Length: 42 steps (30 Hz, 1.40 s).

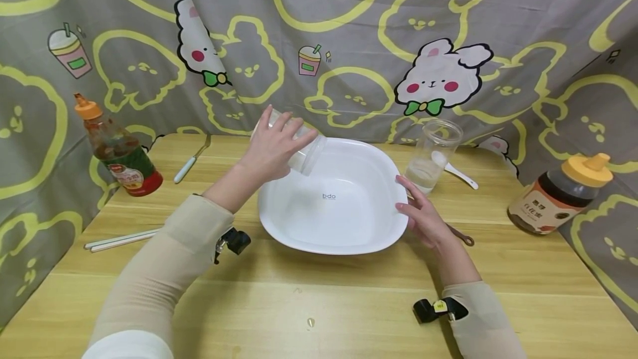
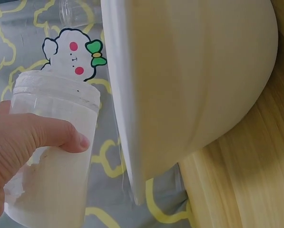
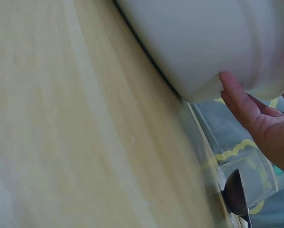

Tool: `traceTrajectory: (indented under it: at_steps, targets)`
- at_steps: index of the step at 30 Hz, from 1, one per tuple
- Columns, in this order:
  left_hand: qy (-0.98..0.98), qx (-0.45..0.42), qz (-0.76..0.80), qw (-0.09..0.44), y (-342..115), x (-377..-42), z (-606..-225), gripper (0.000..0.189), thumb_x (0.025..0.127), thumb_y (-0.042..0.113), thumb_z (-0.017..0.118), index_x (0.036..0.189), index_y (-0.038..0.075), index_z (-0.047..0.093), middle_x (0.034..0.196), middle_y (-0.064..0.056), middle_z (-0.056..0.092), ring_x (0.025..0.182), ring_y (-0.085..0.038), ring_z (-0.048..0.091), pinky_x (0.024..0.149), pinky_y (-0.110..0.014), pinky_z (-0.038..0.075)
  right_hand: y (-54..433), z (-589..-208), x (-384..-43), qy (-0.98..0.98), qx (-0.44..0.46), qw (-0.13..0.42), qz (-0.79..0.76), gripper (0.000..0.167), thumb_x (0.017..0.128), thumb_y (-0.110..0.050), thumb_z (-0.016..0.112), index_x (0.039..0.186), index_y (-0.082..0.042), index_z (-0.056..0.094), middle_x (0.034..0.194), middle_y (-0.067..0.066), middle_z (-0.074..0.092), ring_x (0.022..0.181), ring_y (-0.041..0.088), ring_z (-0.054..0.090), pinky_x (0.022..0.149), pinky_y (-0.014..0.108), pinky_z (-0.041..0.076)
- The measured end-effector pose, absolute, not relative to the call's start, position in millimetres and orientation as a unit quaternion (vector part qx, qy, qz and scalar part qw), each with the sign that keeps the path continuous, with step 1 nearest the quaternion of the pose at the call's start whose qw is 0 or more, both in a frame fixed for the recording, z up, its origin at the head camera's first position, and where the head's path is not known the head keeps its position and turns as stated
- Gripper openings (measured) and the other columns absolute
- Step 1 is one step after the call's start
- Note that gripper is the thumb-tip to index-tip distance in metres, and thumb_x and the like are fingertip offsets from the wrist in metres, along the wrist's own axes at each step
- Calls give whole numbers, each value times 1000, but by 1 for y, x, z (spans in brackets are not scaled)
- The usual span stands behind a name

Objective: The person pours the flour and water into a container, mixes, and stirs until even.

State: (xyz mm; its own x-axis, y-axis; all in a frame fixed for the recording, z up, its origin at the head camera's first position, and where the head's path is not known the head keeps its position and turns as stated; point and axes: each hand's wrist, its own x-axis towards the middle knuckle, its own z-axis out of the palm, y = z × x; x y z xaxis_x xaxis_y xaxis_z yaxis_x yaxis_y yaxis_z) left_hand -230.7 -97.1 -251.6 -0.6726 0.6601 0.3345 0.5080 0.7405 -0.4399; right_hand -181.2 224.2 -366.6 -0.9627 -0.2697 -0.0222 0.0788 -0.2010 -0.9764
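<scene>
Here, we look down at a pale wood-grain worktop (image 1: 379, 303) with a wide, white, rounded basin (image 1: 334, 231) at its middle, printed inside with the small dark letters "bdo". Our left hand (image 1: 279, 145) is curled round a clear, cylindrical plastic jar (image 1: 309, 158) with whitish contents. We hold this jar tilted over the basin's back left corner, its mouth end towards the inside; the left wrist view shows our thumb pressed along its side and white patches on its wall. Our right hand (image 1: 426, 218) is loosely spread, with fairly straight fingers resting against the basin's right side at the rim.

Just behind our right hand stands a second jar, clear and cylindrical (image 1: 423, 173), with some clear liquid low inside. Beside it lies a white spoon (image 1: 463, 176), and near both is a dark, round-bowled ladle (image 3: 234, 192), its handle partly hidden by our right hand. At far right is a dark, yellow-capped bottle (image 1: 535, 204); at far left, a clear bottle of red sauce with an orange cap (image 1: 122, 151). Between that bottle and the basin lies a slim, light-blue-handled tool (image 1: 185, 170), with thin white sticks (image 1: 122, 239) nearer us. A grey curtain with yellow outlines (image 1: 344, 10) hangs behind
</scene>
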Motion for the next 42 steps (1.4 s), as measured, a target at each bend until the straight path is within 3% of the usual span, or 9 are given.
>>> traceTrajectory:
  at_steps: [30, 42]
  targets:
    - [-885, -350, 165, 257, -86, -229, -249, 69, 66, 9, 66, 127, 25, 39, 123, -13, 41, 118, -34, 25, 96, -54, -6, 225, -368, -182, 618, -79, 111, -775, 61, 84, 2, 47, 137, -17, 23, 120, 15, 34, 93, 19, 53, 68, 37, 49]
    - [-878, -360, 169, 267, -84, -230, -250, 69, 65, 7, 65, 126, 25, 40, 122, -12, 41, 117, -33, 26, 96, -54, -5, 224, -368, -182, 610, -75, 109, -781, 61, 83, 3, 48, 136, -17, 25, 115, 14, 38, 90, 18, 54, 67, 35, 50]
